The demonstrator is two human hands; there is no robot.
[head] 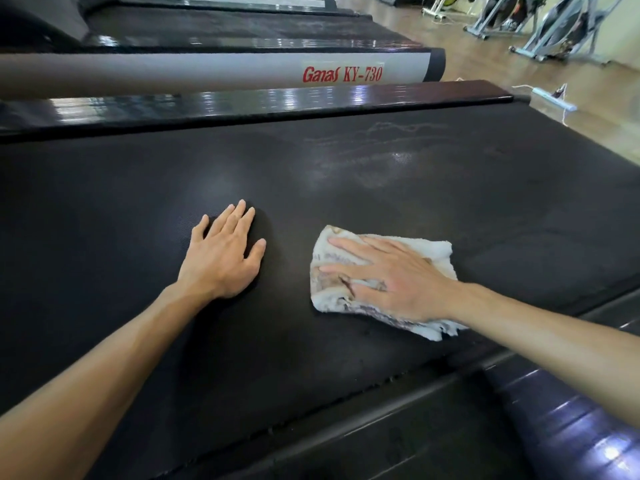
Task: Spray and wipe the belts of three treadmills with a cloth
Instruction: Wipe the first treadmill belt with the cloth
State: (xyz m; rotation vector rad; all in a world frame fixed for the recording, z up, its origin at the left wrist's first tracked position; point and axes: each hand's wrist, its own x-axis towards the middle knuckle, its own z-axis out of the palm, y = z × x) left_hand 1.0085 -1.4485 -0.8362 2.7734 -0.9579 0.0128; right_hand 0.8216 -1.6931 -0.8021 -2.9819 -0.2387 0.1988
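On the belt, right hand presses cloth, fingers pointing left.

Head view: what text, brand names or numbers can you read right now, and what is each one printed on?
"Ganas KY-730" in red letters, on the grey side rail of the neighbouring treadmill, beyond the belt being wiped.
The cloth under the right hand carries a brownish printed pattern; no words can be made out on it.
No other text is readable: the exercise bikes in the background are too small and blurred.
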